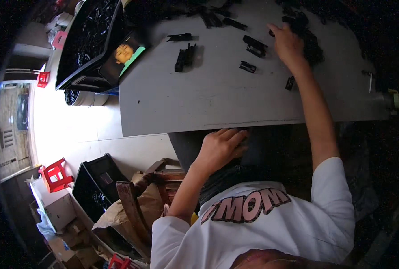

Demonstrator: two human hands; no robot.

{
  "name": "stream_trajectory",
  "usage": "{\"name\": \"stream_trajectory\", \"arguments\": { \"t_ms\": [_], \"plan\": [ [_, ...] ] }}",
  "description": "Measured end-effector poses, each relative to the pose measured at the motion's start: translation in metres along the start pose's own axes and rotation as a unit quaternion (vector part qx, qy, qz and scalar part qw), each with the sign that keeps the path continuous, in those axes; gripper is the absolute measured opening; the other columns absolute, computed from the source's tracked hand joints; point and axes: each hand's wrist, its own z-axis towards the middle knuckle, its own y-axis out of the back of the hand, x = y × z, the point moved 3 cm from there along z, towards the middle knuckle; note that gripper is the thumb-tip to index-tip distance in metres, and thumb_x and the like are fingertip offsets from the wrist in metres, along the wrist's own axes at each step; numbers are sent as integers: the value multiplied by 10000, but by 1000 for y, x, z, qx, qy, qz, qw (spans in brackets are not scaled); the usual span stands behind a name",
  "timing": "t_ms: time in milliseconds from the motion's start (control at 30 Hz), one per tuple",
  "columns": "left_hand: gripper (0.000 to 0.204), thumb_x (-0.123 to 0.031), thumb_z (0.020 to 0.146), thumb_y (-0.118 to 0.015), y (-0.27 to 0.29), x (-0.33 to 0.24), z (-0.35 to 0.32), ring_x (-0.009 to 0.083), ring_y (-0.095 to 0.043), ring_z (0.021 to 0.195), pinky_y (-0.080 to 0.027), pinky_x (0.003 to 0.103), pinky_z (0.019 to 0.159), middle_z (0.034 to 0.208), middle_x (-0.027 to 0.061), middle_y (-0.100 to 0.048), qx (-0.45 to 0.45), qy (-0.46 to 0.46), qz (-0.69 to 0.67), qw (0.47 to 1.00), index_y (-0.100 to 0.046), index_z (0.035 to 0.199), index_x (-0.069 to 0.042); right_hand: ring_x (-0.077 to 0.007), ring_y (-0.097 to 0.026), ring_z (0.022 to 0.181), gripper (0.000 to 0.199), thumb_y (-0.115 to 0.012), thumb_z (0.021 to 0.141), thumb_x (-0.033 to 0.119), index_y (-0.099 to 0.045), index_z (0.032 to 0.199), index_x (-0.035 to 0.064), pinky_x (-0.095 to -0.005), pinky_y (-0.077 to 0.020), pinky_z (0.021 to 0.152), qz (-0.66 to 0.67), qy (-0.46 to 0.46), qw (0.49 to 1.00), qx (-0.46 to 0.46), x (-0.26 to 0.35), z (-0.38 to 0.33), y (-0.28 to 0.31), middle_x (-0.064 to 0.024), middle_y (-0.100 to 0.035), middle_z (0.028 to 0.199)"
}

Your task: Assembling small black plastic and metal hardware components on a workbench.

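Note:
My right hand (289,45) reaches over the grey table (199,98), beside a heap of black plastic parts (313,47). Its fingers are bent together at a small dark bit I cannot make out. At the table's near edge, my left hand (222,145) hovers low with loosely curled fingers, apart from one another and with nothing visible in them. Left of the right hand lie a long black part (255,46) and a shorter black part (248,67). A small black piece (290,83) rests near my right forearm. Farther left is a pair of upright black parts (185,57).
A large black bin (89,67) full of black pieces stands left of the table, with a screen showing a picture (125,56) at its corner. Below are a wooden chair (134,206), a second black crate (96,179) and a red stool (56,175). A green-topped object (393,101) sits at the right edge.

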Motion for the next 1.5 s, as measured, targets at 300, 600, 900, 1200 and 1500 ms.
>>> {"name": "stream_trajectory", "arguments": {
  "t_ms": [300,600,900,1200,1500],
  "plan": [
    [275,-90,782,-591,70,77,51,299,-546,938,-469,412,743,1034,103,-546,-297,185,140,926,-555,1053,-69,-329,-577,967,235,-465,903,76,-559,1118,73,-428,-512,778,-65,25,997,14,14,0,20,-141,-516,1183],
    [237,-138,769,-615,84,104,68,309,-571,885,-463,414,732,979,103,-562,-241,278,194,910,-568,996,-84,-309,-536,1062,355,-550,819,-15,-529,1166,60,-411,-479,844,-64,-21,985,159,-39,12,-11,-131,-506,1218],
    [235,6,738,-638,61,66,32,154,-563,707,-460,280,617,896,70,-585,-304,185,-79,931,-602,966,-40,-172,-582,890,290,-653,762,34,-555,1034,4,-298,-489,744,406,-114,891,169,66,-82,76,-74,-585,993],
    [263,11,729,-638,29,49,32,190,-554,659,-450,286,613,815,89,-578,-221,165,-195,941,-597,985,-39,-287,-590,895,283,-682,754,81,-581,1006,2,-338,-485,761,221,-61,968,105,91,-87,65,-110,-553,1004],
    [251,-9,783,-630,27,49,32,223,-626,840,-485,296,756,939,124,-626,-176,160,-141,961,-598,1031,-22,-295,-593,900,287,-669,767,123,-587,1015,3,-373,-490,759,128,-41,988,81,92,-61,34,-132,-560,1004]
  ]
}}
